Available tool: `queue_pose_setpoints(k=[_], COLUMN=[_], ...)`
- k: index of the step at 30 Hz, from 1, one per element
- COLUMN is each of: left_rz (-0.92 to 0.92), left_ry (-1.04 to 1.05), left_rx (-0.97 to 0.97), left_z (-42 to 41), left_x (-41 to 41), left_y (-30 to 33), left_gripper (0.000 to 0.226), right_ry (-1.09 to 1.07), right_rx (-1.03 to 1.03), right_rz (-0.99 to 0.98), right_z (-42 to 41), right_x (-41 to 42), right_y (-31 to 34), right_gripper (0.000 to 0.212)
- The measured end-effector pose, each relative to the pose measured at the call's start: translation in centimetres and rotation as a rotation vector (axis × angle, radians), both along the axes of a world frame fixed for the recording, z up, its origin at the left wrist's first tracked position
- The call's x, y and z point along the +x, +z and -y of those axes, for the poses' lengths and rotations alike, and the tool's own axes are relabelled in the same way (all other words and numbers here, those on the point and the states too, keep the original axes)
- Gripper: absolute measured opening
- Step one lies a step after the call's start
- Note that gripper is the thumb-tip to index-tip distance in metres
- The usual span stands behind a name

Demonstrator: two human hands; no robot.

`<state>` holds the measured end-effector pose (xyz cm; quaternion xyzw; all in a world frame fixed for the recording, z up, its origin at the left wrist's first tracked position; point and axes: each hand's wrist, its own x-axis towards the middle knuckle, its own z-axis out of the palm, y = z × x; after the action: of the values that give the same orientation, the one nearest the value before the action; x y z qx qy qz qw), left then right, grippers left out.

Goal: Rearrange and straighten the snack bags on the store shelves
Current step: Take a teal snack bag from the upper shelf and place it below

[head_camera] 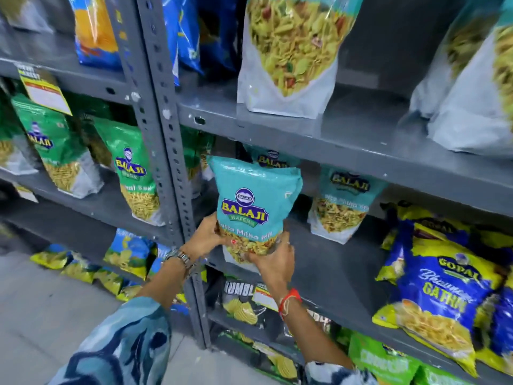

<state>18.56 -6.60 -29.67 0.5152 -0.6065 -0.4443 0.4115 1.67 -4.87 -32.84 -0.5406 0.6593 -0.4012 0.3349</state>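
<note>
While I hold the teal snack bag (254, 201) by its lower corners, my left hand (206, 237) curls round its left bottom edge and my right hand (273, 258) cups the right bottom corner, fingers closed on the plastic on both sides. I have it upright and facing out, lifted at the front edge of the middle shelf (327, 276), just right of the grey upright post (169, 151); it does not look set down yet. Behind it another teal bag (273, 158) peeks over the top, and a third teal bag (341, 201) stands further right on the same shelf, leaning a little. I judge the job barely half done here: the blue and yellow bags (435, 295) on the right lie slumped in a heap, and the lower shelves look untidy too.
</note>
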Motion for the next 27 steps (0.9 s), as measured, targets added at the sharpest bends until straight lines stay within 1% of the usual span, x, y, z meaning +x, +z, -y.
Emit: queue_pose_setpoints(k=[2,3,8,11,13,15,17,18,20,22,23,25,27], left_rz=[0.008,0.009,0.074,0.097,0.089,0.018,-0.004,0.002,0.003,-0.026,-0.054,-0.118,-0.127], left_ry=[-0.001,0.006,0.068,0.109,0.136,0.207,0.383,0.467,0.537,0.512,0.483,0.397,0.311], left_rx=[0.014,0.018,0.041,0.049,0.052,0.031,-0.037,-0.094,-0.259,-0.417,-0.473,-0.566,-0.659], left_z=[0.7,1.1,2.9,3.1,2.5,1.4,-0.1,-0.9,-2.6,-4.6,-5.4,-6.8,-7.8], left_x=[0.5,0.7,1.3,1.3,0.8,-0.2,-1.4,-2.1,-3.6,-5.6,-6.8,-9.3,-11.4], left_y=[-0.4,-0.6,-1.8,-2.3,-2.1,-1.6,-0.4,0.4,2.5,5.1,6.7,10.0,13.3], left_gripper=[0.09,0.091,0.066,0.065,0.072,0.079,0.081,0.079,0.066,0.05,0.043,0.036,0.029], right_ry=[-0.002,0.003,0.054,0.106,0.164,0.189,0.147,0.118,0.043,-0.047,-0.091,-0.181,-0.252], right_rx=[-0.009,-0.006,-0.027,-0.049,-0.095,-0.133,-0.146,-0.167,-0.269,-0.431,-0.523,-0.677,-0.781], right_rz=[0.015,0.015,0.039,0.056,0.075,0.069,0.086,0.117,0.175,0.224,0.237,0.236,0.23], right_z=[0.6,0.9,2.7,2.8,2.4,1.7,0.3,-0.5,-2.5,-4.7,-5.6,-6.9,-7.7], right_x=[0.5,0.6,1.0,0.9,0.5,-0.2,-1.1,-1.7,-2.9,-4.2,-4.9,-6.6,-8.5], right_y=[-0.9,-1.3,-1.7,-1.4,-1.3,-1.2,-0.4,0.1,2.1,5.3,7.1,10.9,14.4], right_gripper=[0.081,0.08,0.081,0.08,0.094,0.106,0.107,0.102,0.085,0.065,0.059,0.057,0.055])
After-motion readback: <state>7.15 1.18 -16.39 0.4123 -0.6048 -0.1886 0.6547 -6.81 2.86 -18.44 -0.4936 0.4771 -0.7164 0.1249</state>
